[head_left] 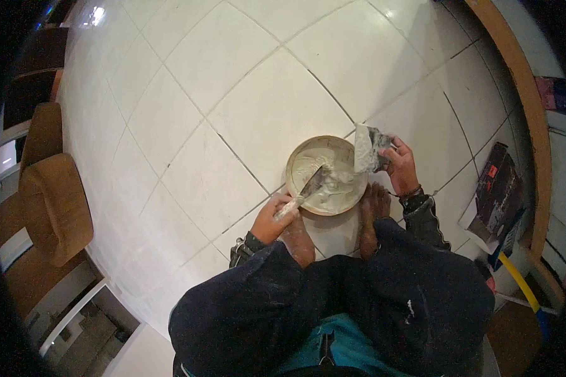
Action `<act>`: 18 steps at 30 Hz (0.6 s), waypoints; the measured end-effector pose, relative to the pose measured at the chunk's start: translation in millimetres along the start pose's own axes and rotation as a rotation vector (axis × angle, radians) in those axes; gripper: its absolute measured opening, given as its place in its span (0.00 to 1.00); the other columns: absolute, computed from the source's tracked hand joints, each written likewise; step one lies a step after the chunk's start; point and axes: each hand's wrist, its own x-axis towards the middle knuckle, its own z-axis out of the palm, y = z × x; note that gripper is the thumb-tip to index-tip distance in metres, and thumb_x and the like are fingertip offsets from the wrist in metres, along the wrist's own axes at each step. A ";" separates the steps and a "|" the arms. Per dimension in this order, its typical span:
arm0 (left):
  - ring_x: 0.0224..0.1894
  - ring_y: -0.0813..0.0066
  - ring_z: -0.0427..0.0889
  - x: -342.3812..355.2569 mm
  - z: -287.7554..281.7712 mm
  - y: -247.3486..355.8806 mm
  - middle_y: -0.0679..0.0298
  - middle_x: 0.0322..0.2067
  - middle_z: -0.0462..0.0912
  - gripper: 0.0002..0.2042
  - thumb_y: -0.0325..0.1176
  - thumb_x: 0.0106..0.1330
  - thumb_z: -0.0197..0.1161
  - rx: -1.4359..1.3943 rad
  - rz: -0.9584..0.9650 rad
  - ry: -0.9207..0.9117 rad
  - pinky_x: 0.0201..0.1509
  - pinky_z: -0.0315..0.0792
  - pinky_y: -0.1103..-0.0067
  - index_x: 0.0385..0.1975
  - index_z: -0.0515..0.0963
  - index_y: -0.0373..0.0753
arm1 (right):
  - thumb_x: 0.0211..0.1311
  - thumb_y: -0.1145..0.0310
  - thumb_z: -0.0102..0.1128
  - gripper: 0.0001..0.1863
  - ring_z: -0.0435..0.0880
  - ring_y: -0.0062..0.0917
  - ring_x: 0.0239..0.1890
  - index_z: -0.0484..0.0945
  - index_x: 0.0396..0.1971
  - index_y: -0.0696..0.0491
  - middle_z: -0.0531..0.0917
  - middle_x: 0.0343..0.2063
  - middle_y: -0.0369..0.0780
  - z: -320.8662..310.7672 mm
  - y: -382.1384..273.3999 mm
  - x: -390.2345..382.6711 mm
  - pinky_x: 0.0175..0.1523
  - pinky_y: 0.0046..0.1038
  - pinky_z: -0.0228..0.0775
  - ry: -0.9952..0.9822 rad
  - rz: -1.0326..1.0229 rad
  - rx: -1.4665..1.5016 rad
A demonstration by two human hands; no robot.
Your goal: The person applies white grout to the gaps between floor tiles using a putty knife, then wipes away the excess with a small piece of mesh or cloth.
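Note:
A round tan-rimmed bowl stands on the tiled floor between my bare feet, with creamy white paste spread inside. My left hand is closed round the paste-smeared handle of a small trowel, whose dark narrow blade reaches over the near left rim into the bowl. To the right, my right hand grips a wide scraper by its upper part. White paste coats the scraper's flat blade, which is tilted beside the bowl's right rim. Some of the right fingers are hidden behind the scraper.
Pale floor tiles with dark joints spread around the bowl. A brown cushioned chair stands at the left. Along the right runs a wooden edge, with a dark box and a yellow-and-blue strip near it.

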 end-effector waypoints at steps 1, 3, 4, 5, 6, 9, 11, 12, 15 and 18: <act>0.47 0.71 0.81 -3.4 0.0 -4.6 0.61 0.40 0.80 0.15 0.37 0.67 0.68 -0.044 0.029 0.030 0.54 0.74 0.73 0.48 0.77 0.37 | 0.63 0.71 0.60 0.19 0.87 0.23 0.37 0.75 0.54 0.56 0.86 0.40 0.39 1.7 0.2 -1.5 0.36 0.27 0.84 -0.009 0.056 -0.004; 0.50 0.69 0.80 -12.4 1.4 -9.8 0.61 0.44 0.79 0.15 0.33 0.64 0.70 -0.039 0.133 0.128 0.55 0.73 0.73 0.48 0.76 0.37 | 0.64 0.71 0.60 0.20 0.87 0.23 0.38 0.74 0.55 0.55 0.85 0.41 0.39 9.0 4.1 -5.7 0.38 0.27 0.85 -0.038 0.128 0.001; 0.51 0.69 0.79 -14.8 2.7 -11.0 0.60 0.45 0.78 0.16 0.31 0.63 0.71 -0.034 0.180 0.180 0.56 0.73 0.73 0.47 0.76 0.37 | 0.64 0.71 0.59 0.20 0.87 0.23 0.38 0.73 0.56 0.55 0.85 0.41 0.39 14.7 7.9 -7.5 0.39 0.28 0.85 -0.084 0.158 0.021; 0.51 0.68 0.80 -16.7 4.4 -12.2 0.59 0.45 0.79 0.16 0.29 0.61 0.72 -0.028 0.222 0.201 0.56 0.74 0.72 0.47 0.76 0.37 | 0.64 0.71 0.59 0.20 0.87 0.23 0.38 0.73 0.56 0.54 0.85 0.42 0.39 22.4 12.7 -9.7 0.40 0.28 0.85 -0.131 0.187 0.040; 0.50 0.67 0.80 -17.7 6.5 -12.6 0.58 0.45 0.80 0.17 0.27 0.60 0.72 -0.022 0.262 0.227 0.55 0.74 0.72 0.47 0.76 0.36 | 0.64 0.71 0.58 0.21 0.87 0.24 0.39 0.72 0.57 0.54 0.84 0.42 0.39 29.9 16.3 -12.5 0.40 0.29 0.85 -0.138 0.243 0.041; 0.47 0.62 0.83 -11.4 8.5 -14.0 0.55 0.44 0.81 0.18 0.23 0.56 0.72 0.083 0.468 0.180 0.53 0.76 0.71 0.46 0.76 0.36 | 0.63 0.75 0.57 0.23 0.85 0.23 0.44 0.70 0.59 0.56 0.83 0.47 0.39 52.7 22.7 -20.7 0.48 0.29 0.82 -0.288 0.410 0.240; 0.46 0.59 0.84 -4.8 10.8 -16.1 0.53 0.43 0.82 0.19 0.21 0.54 0.71 0.141 0.573 0.174 0.51 0.77 0.70 0.47 0.76 0.36 | 0.63 0.75 0.57 0.24 0.85 0.23 0.45 0.70 0.60 0.56 0.83 0.47 0.39 60.8 19.2 -23.5 0.50 0.29 0.82 -0.313 0.417 0.300; 0.45 0.58 0.84 -3.2 13.2 -17.3 0.52 0.43 0.82 0.20 0.21 0.54 0.71 0.157 0.598 0.212 0.49 0.78 0.70 0.47 0.76 0.36 | 0.63 0.75 0.56 0.24 0.85 0.24 0.46 0.70 0.61 0.56 0.83 0.48 0.40 63.0 16.9 -26.0 0.50 0.29 0.81 -0.387 0.404 0.374; 0.45 0.57 0.85 -1.5 11.3 -20.5 0.51 0.43 0.82 0.20 0.20 0.54 0.70 0.254 0.635 0.229 0.47 0.79 0.70 0.48 0.77 0.37 | 0.64 0.75 0.56 0.25 0.86 0.24 0.45 0.69 0.62 0.56 0.83 0.48 0.40 63.5 10.2 -31.1 0.47 0.31 0.84 -0.278 0.398 0.288; 0.45 0.57 0.85 -3.9 9.3 -23.4 0.51 0.44 0.82 0.21 0.20 0.54 0.70 0.276 0.630 0.202 0.46 0.80 0.70 0.49 0.77 0.37 | 0.63 0.76 0.56 0.25 0.86 0.25 0.44 0.70 0.62 0.56 0.83 0.48 0.41 57.6 11.6 -33.9 0.46 0.32 0.86 -0.244 0.402 0.312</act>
